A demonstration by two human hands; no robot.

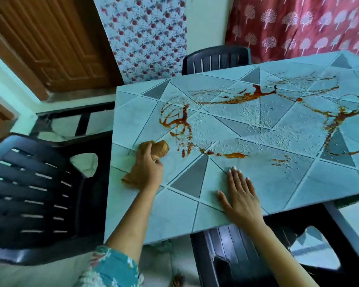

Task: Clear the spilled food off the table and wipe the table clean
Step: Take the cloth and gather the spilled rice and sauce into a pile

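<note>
Sleeve in teal flowered fabric sat nearest in my feed, at the bottom edge, on the left arm. Beside it, a dark plastic chair was tucked under the near edge of the worktop. The right hand lay flat on the worktop close to that edge, its fingers straight and slightly apart, holding nothing. A little further in and to the left, the left hand rested on a brown cloth. Its fingers were curled and clamped round the cloth, whose bunched end stuck out toward the spill while a flat corner trailed beside the wrist. Just beyond the cloth, reddish-brown sauce streaked the worktop in loops and splashes, reaching across to the far right side. Small white grains were scattered through the middle. A second chair stood at the left side and a third chair at the far edge. Behind them I saw a wooden door and patterned curtains.
</note>
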